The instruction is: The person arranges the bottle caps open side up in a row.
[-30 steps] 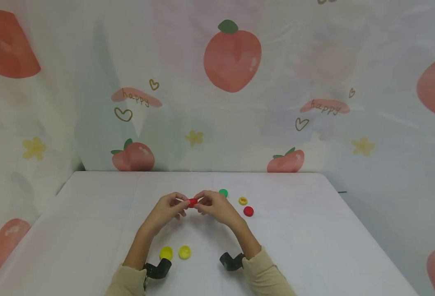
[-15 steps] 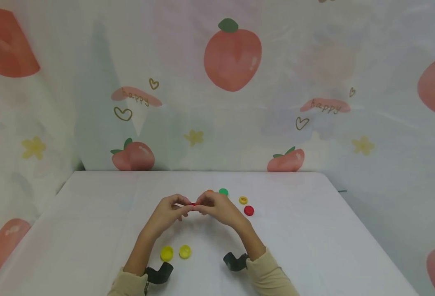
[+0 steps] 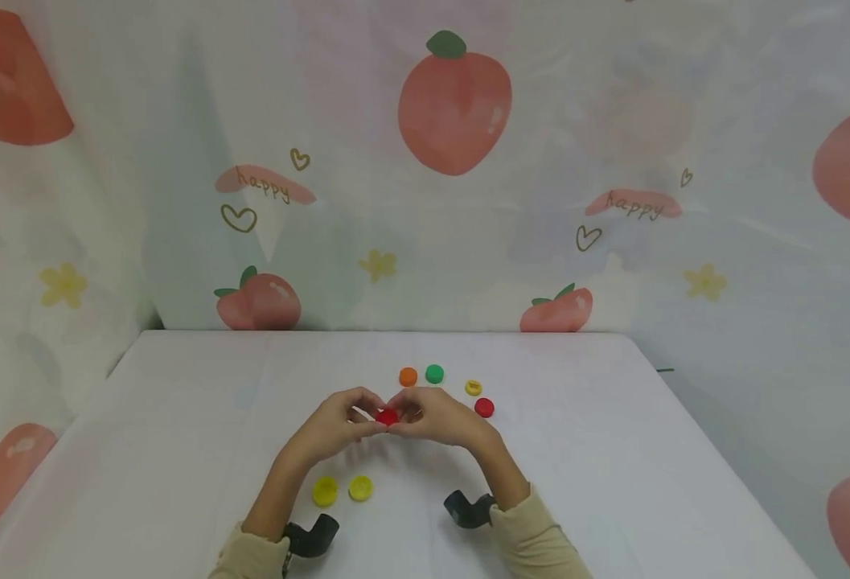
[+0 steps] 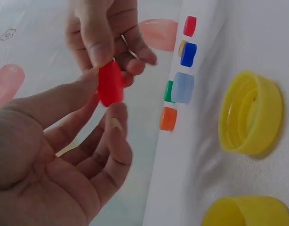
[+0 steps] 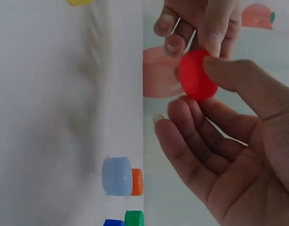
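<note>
A round red bottle cap (image 3: 387, 416) is held above the middle of the table between both hands. My left hand (image 3: 338, 425) pinches it from the left, with the thumb and fingers at its edge. From the other side, my right hand (image 3: 435, 416) pinches the same cap, its thumb lying on the red cap (image 5: 197, 75) in the right wrist view. The remaining fingers of both hands are bent below it. Two yellow caps lie nearer the person, one yellow cap (image 3: 325, 491) left of the other yellow cap (image 3: 360, 488).
Beyond the hands on the white table (image 3: 178, 434) lie an orange cap (image 3: 408, 376), a green cap (image 3: 434, 374), a small yellow cap (image 3: 474, 388) and another red cap (image 3: 484, 408). The left wrist view adds a blue cap (image 4: 188, 55) and a light blue cap (image 4: 183, 88).
Both hands have come slightly nearer the person and to the right with the red cap, which has changed its tilt. The orange cap behind them has come into full view.
</note>
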A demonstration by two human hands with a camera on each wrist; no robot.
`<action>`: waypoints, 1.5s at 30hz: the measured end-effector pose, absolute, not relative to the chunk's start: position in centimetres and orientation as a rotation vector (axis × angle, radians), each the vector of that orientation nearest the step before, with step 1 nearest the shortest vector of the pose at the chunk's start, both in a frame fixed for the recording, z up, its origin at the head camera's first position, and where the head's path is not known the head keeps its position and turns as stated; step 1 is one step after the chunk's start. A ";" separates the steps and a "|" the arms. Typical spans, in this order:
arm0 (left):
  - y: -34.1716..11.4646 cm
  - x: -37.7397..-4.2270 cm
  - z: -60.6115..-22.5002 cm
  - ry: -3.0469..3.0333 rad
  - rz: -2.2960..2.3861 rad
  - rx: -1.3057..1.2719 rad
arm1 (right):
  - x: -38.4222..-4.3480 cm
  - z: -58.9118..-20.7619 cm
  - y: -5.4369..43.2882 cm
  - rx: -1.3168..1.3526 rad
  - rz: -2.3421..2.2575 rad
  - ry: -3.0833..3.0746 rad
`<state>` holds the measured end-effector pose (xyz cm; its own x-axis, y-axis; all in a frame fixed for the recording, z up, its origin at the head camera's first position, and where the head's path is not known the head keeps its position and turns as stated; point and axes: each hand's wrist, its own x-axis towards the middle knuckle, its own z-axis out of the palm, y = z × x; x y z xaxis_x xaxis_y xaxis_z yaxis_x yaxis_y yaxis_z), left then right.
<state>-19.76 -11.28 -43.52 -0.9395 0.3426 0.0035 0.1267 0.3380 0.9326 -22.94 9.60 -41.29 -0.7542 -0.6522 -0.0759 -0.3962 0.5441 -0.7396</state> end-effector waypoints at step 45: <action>-11.2 -18.4 -43.3 2.275 1.120 0.538 | -20.5 -42.7 8.6 -0.737 -0.535 2.322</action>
<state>-18.36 -11.23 -43.28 -0.7730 0.5631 -0.2923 0.1117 0.5742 0.8111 -20.52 8.55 -42.69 -0.6409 -0.6239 -0.4473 -0.3655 0.7604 -0.5368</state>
